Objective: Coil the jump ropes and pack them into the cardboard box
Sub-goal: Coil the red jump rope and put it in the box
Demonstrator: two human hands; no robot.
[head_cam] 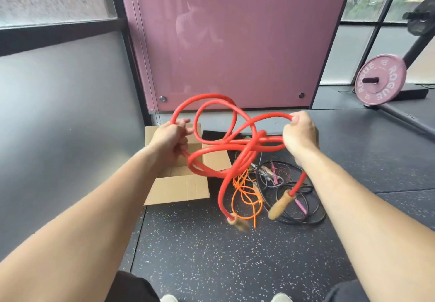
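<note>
At frame centre, my left hand (170, 137) and right hand (299, 134) curl their fingers round the looped red jump rope (226, 146), held above the open cardboard box (179, 188) at centre-left, beside tangled ropes (266, 179) on the floor (200, 243).

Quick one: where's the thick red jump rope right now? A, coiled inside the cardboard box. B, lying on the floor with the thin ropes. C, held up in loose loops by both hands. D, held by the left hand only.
C: the left hand and the right hand each grip the red jump rope, whose loops hang in the air in front of the open cardboard box.
</note>
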